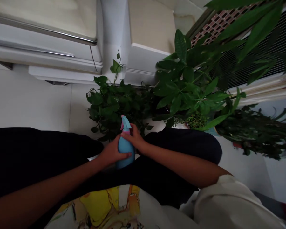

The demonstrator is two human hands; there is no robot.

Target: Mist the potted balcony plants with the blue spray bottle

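Note:
I hold a blue spray bottle (pixel 124 149) with a pink trigger between my knees. My left hand (pixel 113 152) wraps round the bottle's body from the left. My right hand (pixel 134 137) grips the neck just under the spray head, fingers closed. The nozzle points away from me toward a leafy pothos plant (pixel 112 101) on the floor right in front.
A taller broad-leaved plant (pixel 188 82) stands to the right, with a thin-leaved plant (pixel 257 133) further right. White cabinet bases (pixel 62 54) and a white pillar (pixel 114 28) lie beyond. My dark trousers (pixel 38 152) fill the lower left.

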